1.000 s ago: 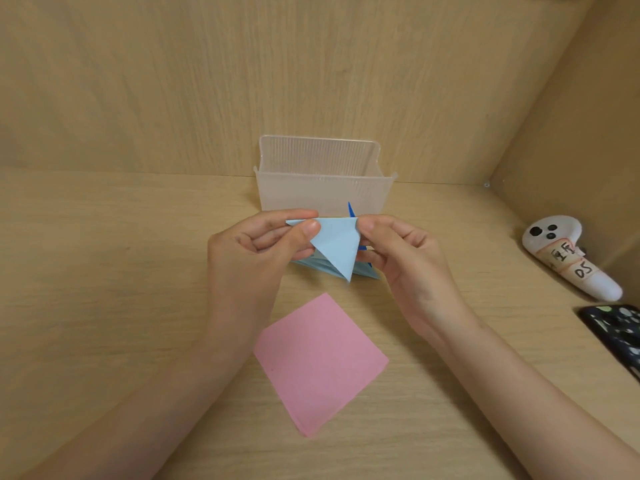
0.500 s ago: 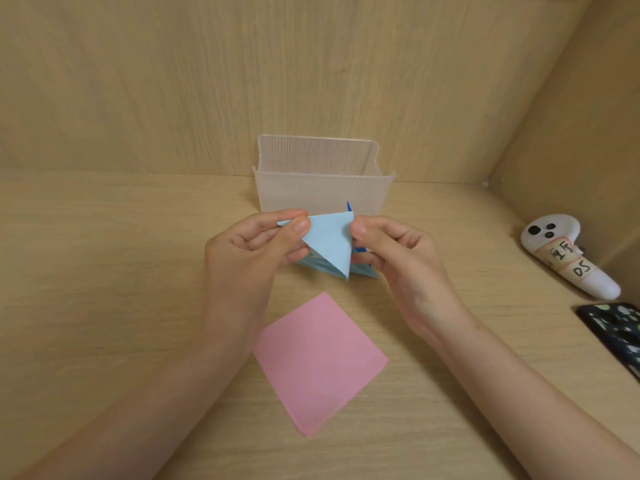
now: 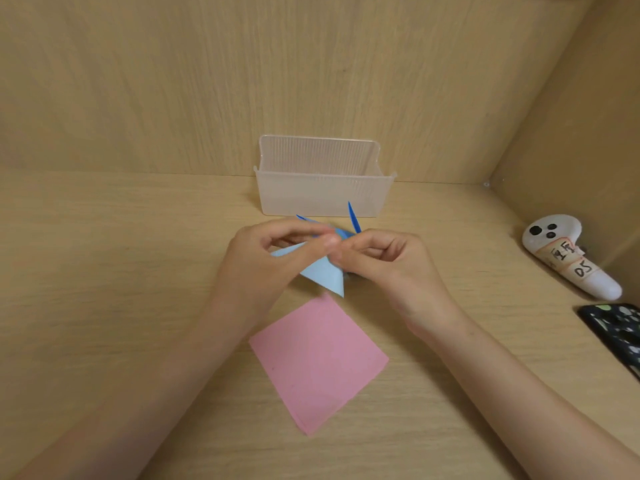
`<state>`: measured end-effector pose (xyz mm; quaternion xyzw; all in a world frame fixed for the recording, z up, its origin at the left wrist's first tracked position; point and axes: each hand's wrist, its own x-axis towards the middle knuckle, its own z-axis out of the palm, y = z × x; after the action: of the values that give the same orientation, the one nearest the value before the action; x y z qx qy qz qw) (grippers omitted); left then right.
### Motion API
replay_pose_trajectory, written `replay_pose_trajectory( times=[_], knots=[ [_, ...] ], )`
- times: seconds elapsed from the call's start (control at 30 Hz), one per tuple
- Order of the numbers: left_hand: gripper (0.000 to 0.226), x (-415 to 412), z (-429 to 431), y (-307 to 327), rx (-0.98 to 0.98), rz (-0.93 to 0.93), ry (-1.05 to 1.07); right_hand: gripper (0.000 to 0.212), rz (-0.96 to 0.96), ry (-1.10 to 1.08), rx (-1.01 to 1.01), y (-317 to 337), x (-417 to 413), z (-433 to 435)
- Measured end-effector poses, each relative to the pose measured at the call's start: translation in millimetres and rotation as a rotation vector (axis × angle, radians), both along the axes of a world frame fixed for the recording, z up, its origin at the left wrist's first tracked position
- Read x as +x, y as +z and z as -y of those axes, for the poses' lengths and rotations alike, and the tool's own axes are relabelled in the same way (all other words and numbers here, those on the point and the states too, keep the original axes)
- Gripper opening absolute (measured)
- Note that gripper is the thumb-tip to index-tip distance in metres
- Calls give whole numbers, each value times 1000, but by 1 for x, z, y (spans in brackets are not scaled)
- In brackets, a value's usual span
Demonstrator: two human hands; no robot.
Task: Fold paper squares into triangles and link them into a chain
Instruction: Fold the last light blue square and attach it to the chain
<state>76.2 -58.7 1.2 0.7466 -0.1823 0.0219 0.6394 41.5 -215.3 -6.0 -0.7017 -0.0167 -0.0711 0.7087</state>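
1. Fingers (image 3: 294, 233) of the left hand (image 3: 256, 261) are curled, and its thumb pinches the top edge of the triangle (image 3: 323, 273).
2. The triangle is thin, smooth, pale blue folded paper with crisp creases. Its sharp point aims down and to the right.
3. Two darker blue tips (image 3: 353, 220) poke up behind the knuckles.
4. The right hand (image 3: 391, 265) is also curled and pinches the same edge, its thumb meeting the left thumb.
5. A matte pink square (image 3: 317, 365) lies flat on the wood-grain table (image 3: 104, 271), and a ribbed, translucent plastic box (image 3: 322, 199) stands behind the hands.
6. Far right lie a glossy white controller (image 3: 568, 254) with handwritten labels and a dark speckled phone (image 3: 616, 330).
7. A second ago the triangle was spread face-on between hands held apart. They have since closed together, and it is tilted and half covered. The square has not moved.
8. Only the triangle's lower half shows, below both thumbs, with its point near the square's far corner.
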Motion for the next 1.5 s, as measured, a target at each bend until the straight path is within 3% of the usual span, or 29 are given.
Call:
replay_pose_trajectory(
  times=[0.43, 0.57, 1.2, 1.5],
  knots=[
    [7, -5, 2, -2, -106, -32, 68, 7, -38, 56, -62, 0, -1, -3],
    [11, 3, -6, 1, -221, -101, 201, 8, -46, 108, -119, -3, -2, -1],
    [11, 6, -10, 0, -241, -122, 226, 7, -72, 125, -218, 3, 3, 10],
    [8, -4, 7, -12, -142, -44, 108, 10, -9, 79, -67, 0, 2, 3]
  ],
)
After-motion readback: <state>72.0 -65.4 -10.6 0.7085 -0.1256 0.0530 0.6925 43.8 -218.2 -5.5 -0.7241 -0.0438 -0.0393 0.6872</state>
